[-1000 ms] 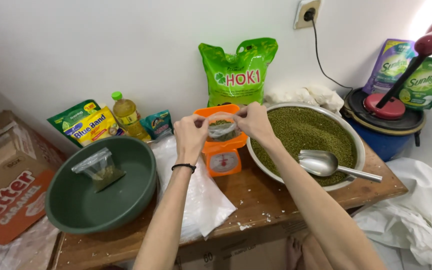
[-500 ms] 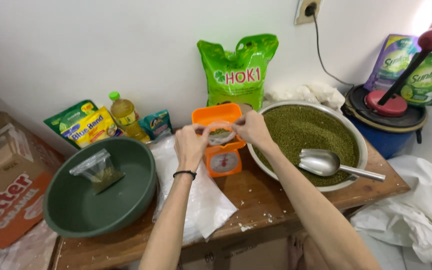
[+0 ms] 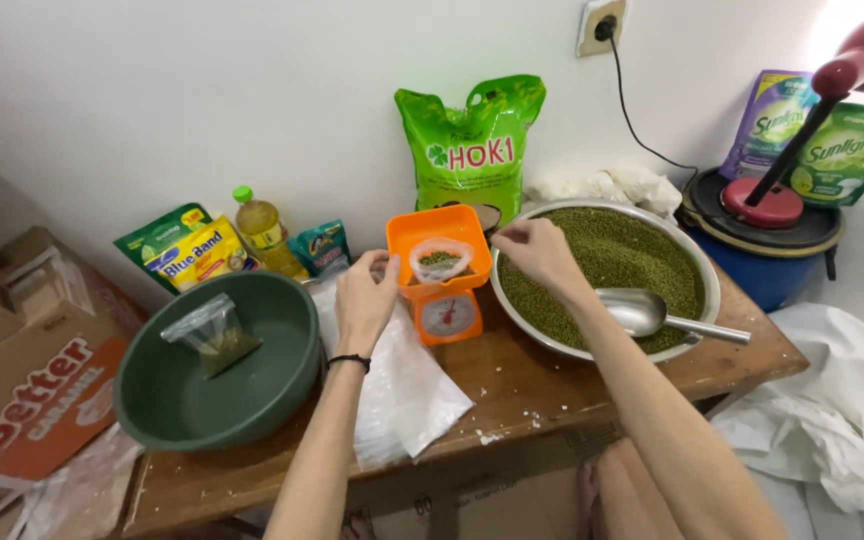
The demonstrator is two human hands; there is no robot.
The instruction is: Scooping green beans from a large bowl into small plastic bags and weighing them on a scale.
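While a small clear bag (image 3: 439,260) of green beans sits open in the orange scale (image 3: 442,285) tray, it is flanked by the released left hand (image 3: 364,297) and right hand (image 3: 537,252). A metal basin (image 3: 704,270) with a scoop (image 3: 652,315) lies right; a green bowl (image 3: 252,400) lies left.

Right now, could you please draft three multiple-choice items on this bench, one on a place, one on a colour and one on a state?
1. Where does the small clear bag of green beans sit?
A. on the orange scale
B. in the green basin
C. on the floor

2. What colour is the basin on the left?
A. red
B. dark green
C. white

3. How is the metal scoop?
A. gripped by the right hand
B. hanging on the wall
C. lying unheld in the steel bowl of beans

Answers: 1 A, the bag stands in the scale's tray; 2 B, its whole surface is dark green; 3 C, neither hand touches it.
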